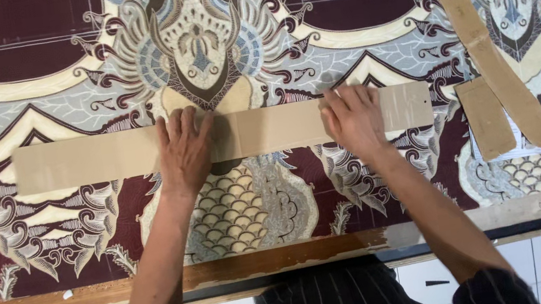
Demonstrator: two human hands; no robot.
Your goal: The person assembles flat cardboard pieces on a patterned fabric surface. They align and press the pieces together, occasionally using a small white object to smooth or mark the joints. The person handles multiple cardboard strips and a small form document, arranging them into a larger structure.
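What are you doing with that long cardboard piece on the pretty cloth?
A person is pressing both hands flat on a long cardboard strip that lies across a patterned maroon and cream cloth spread on a table. The left hand rests near the strip's middle and the right hand further right. Two more cardboard pieces, a long slanted strip and a short piece, lie to the right, untouched.
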